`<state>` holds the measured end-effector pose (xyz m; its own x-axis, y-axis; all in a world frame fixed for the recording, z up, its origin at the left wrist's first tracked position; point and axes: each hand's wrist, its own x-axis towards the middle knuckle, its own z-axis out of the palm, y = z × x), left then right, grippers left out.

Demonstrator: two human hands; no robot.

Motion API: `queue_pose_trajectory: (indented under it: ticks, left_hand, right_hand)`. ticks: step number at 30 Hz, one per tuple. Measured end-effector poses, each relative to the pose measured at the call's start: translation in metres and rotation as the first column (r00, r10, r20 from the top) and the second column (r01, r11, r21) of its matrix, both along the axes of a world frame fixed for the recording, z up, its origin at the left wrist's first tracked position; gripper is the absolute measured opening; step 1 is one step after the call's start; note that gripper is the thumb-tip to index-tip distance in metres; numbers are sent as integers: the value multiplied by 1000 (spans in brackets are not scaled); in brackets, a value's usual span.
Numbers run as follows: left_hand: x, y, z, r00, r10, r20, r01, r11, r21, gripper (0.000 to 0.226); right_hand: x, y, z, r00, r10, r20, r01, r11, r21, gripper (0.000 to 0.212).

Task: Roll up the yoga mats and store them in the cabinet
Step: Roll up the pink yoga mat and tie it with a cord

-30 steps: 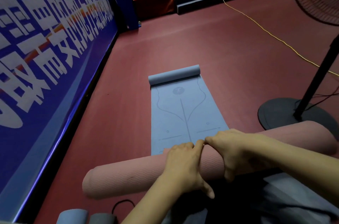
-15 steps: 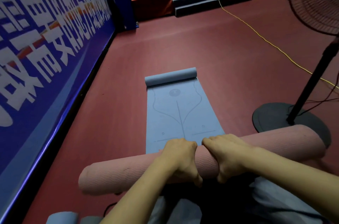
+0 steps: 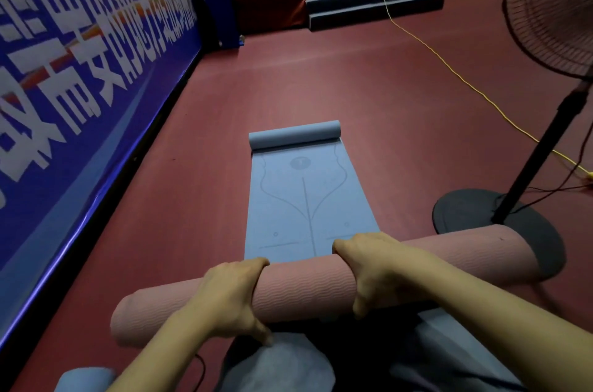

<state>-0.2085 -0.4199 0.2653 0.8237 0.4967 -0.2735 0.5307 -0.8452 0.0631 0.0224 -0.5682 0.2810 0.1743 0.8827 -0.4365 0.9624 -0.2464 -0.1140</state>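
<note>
A rolled pink yoga mat (image 3: 305, 289) lies crosswise in front of me, just above my knees. My left hand (image 3: 227, 298) wraps over the roll left of its middle, and my right hand (image 3: 369, 266) wraps over it right of the middle, fingers curled over the far side. Beyond it a blue yoga mat (image 3: 305, 199) lies flat on the red floor, with its far end curled into a small roll (image 3: 293, 134). The near end of the blue mat is hidden behind the pink roll. No cabinet is in view.
A long blue banner wall (image 3: 80, 77) runs along the left. A standing fan with a round black base (image 3: 494, 225) and pole stands at the right, with a yellow cable (image 3: 449, 71) across the floor. Far back are a red stage and grey steps (image 3: 372, 3). Another bluish roll end (image 3: 85, 380) shows at bottom left.
My hands have slid apart along the pink roll, from touching at its middle to a clear gap between them. The roll sits slightly nearer the blue mat.
</note>
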Motion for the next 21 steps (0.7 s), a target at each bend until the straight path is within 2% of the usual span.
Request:
queue_pose_trajectory:
  ticks: [4, 7, 11, 14, 18, 21]
  left_hand:
    - [7, 1, 1, 999, -33, -17, 33, 999, 43, 88]
    - [6, -3, -3, 1000, -26, -1, 26, 999, 42, 82]
    - [11, -5, 3, 1000, -9, -21, 10, 999, 42, 84]
    - [13, -11, 13, 997, -47, -63, 53, 994, 100, 87]
    - [-8, -29, 21, 987, -115, -111, 132, 979, 155, 92]
    - [-24, -41, 35, 984, -127, -126, 141, 984, 107, 94]
  right_hand:
    - [3, -15, 9, 999, 11, -45, -8, 998, 62, 86]
    - [23, -29, 24, 992, -61, -110, 61, 998, -3, 96]
    - [72, -79, 38, 979, -203, 31, 205, 975, -83, 108]
    - [83, -113, 32, 969, -219, 118, 219, 976, 14, 101]
    - [67, -134, 36, 977, -181, 117, 179, 984, 24, 100]
    - [51, -150, 42, 980, -175, 89, 175, 985, 8, 100]
